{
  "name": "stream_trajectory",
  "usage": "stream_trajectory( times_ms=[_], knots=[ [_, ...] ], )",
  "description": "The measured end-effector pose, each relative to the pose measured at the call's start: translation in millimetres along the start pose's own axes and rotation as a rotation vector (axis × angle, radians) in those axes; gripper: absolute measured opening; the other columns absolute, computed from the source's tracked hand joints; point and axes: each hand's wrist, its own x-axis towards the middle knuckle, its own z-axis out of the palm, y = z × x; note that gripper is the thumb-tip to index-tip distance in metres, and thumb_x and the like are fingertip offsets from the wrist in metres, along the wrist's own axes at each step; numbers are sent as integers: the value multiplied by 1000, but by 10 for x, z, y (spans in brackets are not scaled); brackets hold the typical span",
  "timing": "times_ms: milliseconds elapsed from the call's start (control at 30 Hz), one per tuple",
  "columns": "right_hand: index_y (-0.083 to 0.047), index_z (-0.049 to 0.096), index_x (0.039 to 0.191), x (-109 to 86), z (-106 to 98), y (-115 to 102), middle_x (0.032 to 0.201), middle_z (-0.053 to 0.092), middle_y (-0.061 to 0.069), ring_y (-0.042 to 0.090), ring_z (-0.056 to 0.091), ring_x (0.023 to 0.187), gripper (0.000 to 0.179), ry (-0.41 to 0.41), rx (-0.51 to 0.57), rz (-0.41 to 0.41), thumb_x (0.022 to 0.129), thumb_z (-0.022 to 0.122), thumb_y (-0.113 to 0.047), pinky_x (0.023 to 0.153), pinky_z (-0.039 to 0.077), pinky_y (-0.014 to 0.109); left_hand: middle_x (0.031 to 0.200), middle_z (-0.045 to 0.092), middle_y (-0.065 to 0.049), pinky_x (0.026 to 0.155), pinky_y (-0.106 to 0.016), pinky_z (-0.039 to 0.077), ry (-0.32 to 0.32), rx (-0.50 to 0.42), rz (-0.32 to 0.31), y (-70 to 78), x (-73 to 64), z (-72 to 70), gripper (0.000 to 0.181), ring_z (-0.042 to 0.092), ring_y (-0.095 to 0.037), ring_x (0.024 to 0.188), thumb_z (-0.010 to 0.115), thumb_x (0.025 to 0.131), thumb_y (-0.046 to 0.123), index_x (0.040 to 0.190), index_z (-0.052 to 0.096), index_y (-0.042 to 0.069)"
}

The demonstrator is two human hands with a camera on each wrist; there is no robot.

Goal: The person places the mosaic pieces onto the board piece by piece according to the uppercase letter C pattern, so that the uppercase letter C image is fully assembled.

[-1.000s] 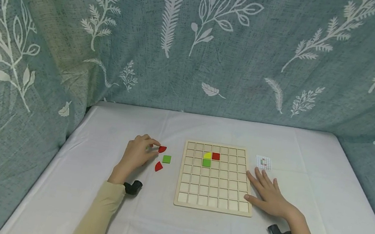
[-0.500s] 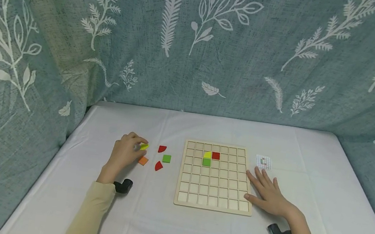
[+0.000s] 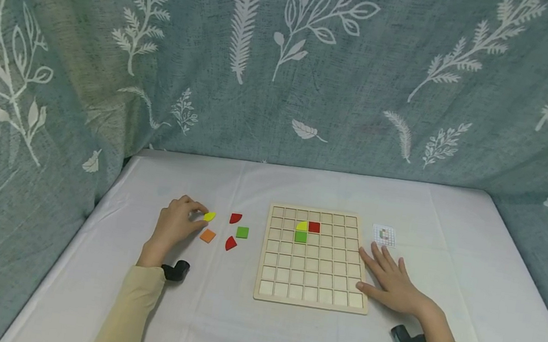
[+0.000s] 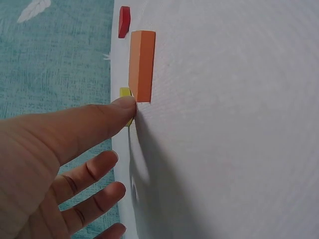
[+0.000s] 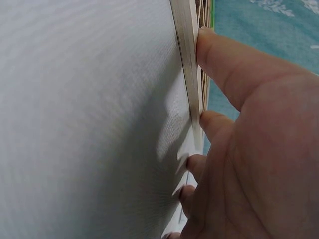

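Observation:
My left hand [image 3: 177, 223] has thumb and index finger curled at a small yellow tile [image 3: 210, 216] with a curved edge, left of the board. In the left wrist view, the thumb overlaps the middle of the yellow tile [image 4: 124, 91]; the other fingers are spread behind. Just below lies an orange square tile [image 3: 208, 236]. To the right are a red quarter-circle tile [image 3: 235, 219], a green square tile [image 3: 242, 232] and another red tile [image 3: 231, 244]. My right hand [image 3: 395, 284] lies with spread fingers, thumb and index fingertips at the right edge of the wooden grid board [image 3: 309, 303].
On the board sit a yellow curved tile [image 3: 302, 226], a red square [image 3: 314, 227] and a green square [image 3: 301, 237]. A small printed pattern card [image 3: 383, 235] lies beyond the right hand. A leaf-patterned curtain [image 3: 239, 119] borders the white-clothed table [image 3: 281, 341].
My left hand has moved left from the upper red tile to the yellow tile, uncovering the orange square. The yellow tile looked tilted half a second ago and now looks flatter. The right hand stays put.

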Motion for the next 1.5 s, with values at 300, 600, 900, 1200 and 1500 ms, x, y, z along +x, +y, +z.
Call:
stream_trajectory(
  times_ms=[300, 600, 900, 1200, 1500],
  knots=[
    [-11, 25, 147, -2, -16, -26, 152, 8, 24, 47, 0, 138, 73, 12, -10, -7, 89, 55, -44, 102, -8, 68, 100, 60, -16, 76, -54, 42, 5, 3, -14, -22, 10, 4, 28, 53, -38, 96, 75, 76, 23, 98, 69, 5],
    [-11, 26, 147, -7, -10, -31, 152, 9, 24, 47, 1, 138, 73, 18, -16, -6, 88, 55, -44, 103, -7, 68, 99, 60, -14, 78, -55, 41, 14, -21, -4, 21, 17, 16, 32, 53, -38, 97, 77, 74, 27, 96, 69, 5],
    [-11, 26, 146, -7, -6, -22, 152, 10, 24, 47, 2, 138, 73, 23, -24, -12, 88, 55, -44, 102, -6, 68, 97, 61, -12, 81, -55, 40, 20, -57, 21, 179, 55, 45, 31, 53, -36, 97, 77, 74, 29, 95, 69, 7],
    [-12, 26, 147, 6, 9, 1, 152, 9, 25, 47, 1, 138, 73, 28, -17, -23, 88, 55, -44, 102, -7, 69, 96, 62, -10, 78, -49, 41, 19, -64, 59, 393, 99, 117, 30, 54, -29, 90, 78, 73, 30, 93, 71, 9],
    [-11, 26, 146, 7, 6, 21, 151, 10, 26, 48, 1, 137, 72, 31, -12, -32, 89, 55, -43, 101, -7, 69, 92, 63, -6, 76, -47, 44, 27, -33, 133, 585, 133, 223, 31, 55, -27, 86, 79, 72, 33, 90, 71, 9]
  ],
)
